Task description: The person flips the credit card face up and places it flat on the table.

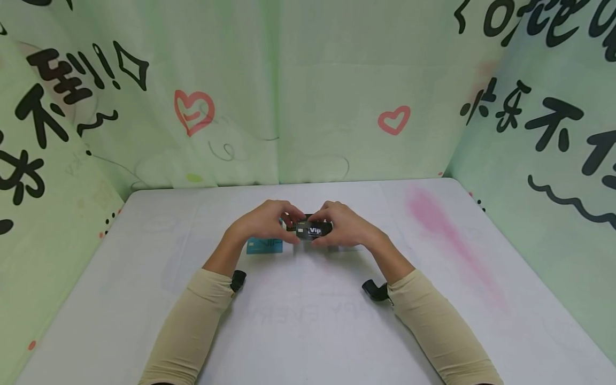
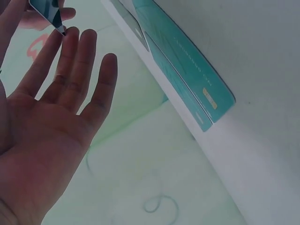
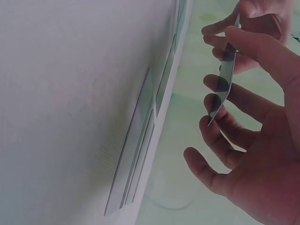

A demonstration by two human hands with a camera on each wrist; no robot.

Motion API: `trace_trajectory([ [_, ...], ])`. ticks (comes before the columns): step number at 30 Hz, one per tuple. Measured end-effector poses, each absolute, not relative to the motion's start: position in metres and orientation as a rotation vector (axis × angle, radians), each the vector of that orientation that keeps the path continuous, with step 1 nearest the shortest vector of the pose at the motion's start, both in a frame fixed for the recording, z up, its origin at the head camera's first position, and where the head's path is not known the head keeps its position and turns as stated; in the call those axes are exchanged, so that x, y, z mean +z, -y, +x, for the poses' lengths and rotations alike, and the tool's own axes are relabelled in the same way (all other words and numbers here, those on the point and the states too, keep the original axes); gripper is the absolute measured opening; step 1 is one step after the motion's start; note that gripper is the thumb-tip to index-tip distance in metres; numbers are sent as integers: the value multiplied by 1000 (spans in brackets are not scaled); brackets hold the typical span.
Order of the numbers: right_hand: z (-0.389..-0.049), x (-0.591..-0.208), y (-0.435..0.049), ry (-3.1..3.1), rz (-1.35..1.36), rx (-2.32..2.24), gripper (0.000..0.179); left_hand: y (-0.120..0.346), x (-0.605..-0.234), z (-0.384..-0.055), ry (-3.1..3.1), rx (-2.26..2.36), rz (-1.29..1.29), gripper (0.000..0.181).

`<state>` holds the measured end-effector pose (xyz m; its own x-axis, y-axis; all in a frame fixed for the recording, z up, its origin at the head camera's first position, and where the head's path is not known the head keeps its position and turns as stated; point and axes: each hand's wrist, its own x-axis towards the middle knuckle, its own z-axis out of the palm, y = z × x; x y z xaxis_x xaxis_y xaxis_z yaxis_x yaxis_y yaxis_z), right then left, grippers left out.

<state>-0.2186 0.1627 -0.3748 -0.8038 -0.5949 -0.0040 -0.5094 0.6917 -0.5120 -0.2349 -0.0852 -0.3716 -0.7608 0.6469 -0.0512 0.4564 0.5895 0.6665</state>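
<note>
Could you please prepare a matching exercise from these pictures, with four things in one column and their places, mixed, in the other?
Things
1. black rectangular card with white "Vip" lettering
2. teal rectangular card
3. red heart-shaped outlines
4. long, blurred pink streak

Places
A. on the pale green fabric backdrop
B. on the white table, near the left hand
C. on the table's right side
D. held up between the left hand and the right hand

Pairs: 1-D, 2-B, 3-A, 4-C

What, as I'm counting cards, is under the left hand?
In the head view, a teal VIP card shows partly beneath the left hand, on the table; anything the hand covers is hidden.
</note>
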Motion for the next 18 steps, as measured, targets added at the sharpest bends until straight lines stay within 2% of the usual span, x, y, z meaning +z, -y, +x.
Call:
trace_trajectory([
  [18,-218,-373,-166,-2766,-872,-715,52,87,-373,-234,-2581,893,844,53],
])
